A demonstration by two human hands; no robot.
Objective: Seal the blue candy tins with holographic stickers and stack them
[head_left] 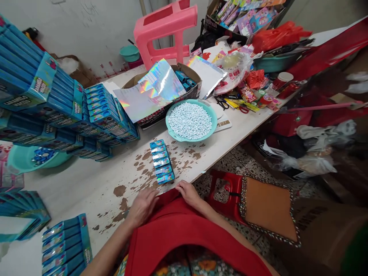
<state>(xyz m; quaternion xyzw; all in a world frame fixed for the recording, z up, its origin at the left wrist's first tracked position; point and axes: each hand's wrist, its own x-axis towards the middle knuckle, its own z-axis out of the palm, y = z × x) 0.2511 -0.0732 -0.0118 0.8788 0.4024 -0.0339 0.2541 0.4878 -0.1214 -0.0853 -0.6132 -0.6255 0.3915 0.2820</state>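
Red apron cloth (186, 230) is covering the lap nearest the camera, its far edge meeting the table (89, 191). On the left, stacks of blue boxes (63, 92) are standing high, and a green bowl (21, 163) beside them is holding a small heap of shiny blue pieces (43, 156). Back by the wall, a brown box (84, 78) is holding something white (too unclear to name).

The left hand (143, 205) is resting at the apron's edge, fingers together and bent; whether it is gripping cloth, I cannot tell. Just beyond both hands, a row of little blue boxes (161, 161) is sitting on the table among brown patches, touching neither hand. Behind it, a carton (149, 122) is holding blue packs (184, 78), while shiny sheets (162, 82) are lying across its top.

The right hand (189, 191) is curling narrowly over the cloth's corner, though a firm pinch is not clear to see. Past it, a second green bowl (214, 119) is brimming with pale blue pellets (189, 120). Farther right, a dark box (217, 27) is holding colourful packets (253, 19), and a green basin (273, 63) is sitting beneath a red bag (278, 36).
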